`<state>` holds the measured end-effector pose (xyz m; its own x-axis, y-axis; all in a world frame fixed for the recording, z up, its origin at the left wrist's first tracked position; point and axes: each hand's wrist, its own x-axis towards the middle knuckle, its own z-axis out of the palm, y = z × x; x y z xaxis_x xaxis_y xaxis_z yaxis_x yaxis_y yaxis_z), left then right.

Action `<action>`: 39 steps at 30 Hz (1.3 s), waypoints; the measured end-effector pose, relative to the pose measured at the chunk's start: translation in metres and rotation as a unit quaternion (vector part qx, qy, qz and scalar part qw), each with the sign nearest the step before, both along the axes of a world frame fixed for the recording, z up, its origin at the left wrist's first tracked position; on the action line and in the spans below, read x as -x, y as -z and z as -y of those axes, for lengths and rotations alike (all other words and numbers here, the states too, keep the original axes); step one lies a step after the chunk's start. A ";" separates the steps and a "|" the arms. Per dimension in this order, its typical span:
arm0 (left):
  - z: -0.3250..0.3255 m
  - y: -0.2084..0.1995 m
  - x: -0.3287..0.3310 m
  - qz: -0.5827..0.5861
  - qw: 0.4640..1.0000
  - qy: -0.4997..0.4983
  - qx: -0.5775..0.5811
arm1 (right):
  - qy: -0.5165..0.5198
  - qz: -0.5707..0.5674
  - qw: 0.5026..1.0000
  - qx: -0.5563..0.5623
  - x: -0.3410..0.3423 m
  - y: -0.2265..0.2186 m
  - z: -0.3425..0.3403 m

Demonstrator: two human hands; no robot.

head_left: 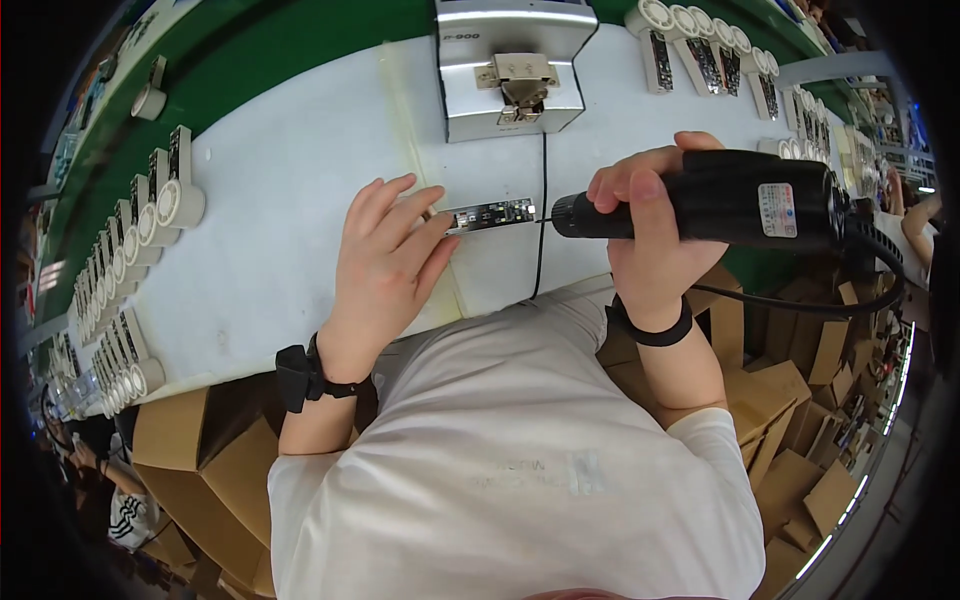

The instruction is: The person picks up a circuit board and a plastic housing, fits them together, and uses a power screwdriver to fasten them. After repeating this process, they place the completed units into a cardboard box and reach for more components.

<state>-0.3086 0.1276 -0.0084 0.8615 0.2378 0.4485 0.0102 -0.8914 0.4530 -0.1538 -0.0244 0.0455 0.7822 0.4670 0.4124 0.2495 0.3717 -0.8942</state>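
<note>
My left hand (385,255) lies over the near end of a narrow strip with a dark circuit board (495,214), its fingertips gripping that end against the white work surface. Whatever sits under the palm is hidden. In my right hand (655,235) is a black electric screwdriver (735,200), held sideways with fingers and thumb wrapped around its front part. Its thin bit points left, at the right end of the board; whether it touches cannot be made out.
A silver box (515,70) with a metal bracket stands beyond the board. White round parts with boards line the table's left (180,205) and far right (655,15). The screwdriver's cable (780,304) loops at right. Cardboard boxes (785,395) fill the floor; other people work at both sides.
</note>
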 end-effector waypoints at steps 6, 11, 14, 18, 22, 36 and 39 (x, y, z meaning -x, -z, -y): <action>0.000 0.004 -0.001 0.010 1.000 0.026 0.005 | 0.008 -0.002 1.000 0.011 0.001 0.002 -0.005; 0.000 0.008 -0.003 0.027 0.999 0.029 0.027 | 0.025 -0.012 0.999 0.035 0.001 0.004 -0.009; 0.001 0.010 -0.003 0.032 0.999 0.026 0.024 | 0.026 -0.014 0.999 0.035 0.002 0.007 -0.009; 0.002 0.014 -0.005 0.036 0.999 0.025 0.026 | 0.010 -0.003 1.000 0.025 0.001 0.014 -0.008; 0.001 0.011 -0.006 0.015 0.999 0.029 0.016 | -0.018 0.054 0.998 0.022 0.004 0.023 -0.005; -0.012 -0.004 -0.010 -0.041 0.996 0.073 -0.002 | -0.078 0.050 0.995 0.036 -0.010 0.003 0.001; -0.028 -0.024 -0.016 -0.048 0.992 0.095 0.072 | -0.009 -0.167 0.985 0.051 -0.037 -0.035 0.008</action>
<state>-0.2925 0.1556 0.0157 0.9342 0.1234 0.3346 -0.1013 -0.8077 0.5809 -0.1163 -0.0326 0.0804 0.8576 0.5073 0.0846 -0.0696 0.2776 -0.9582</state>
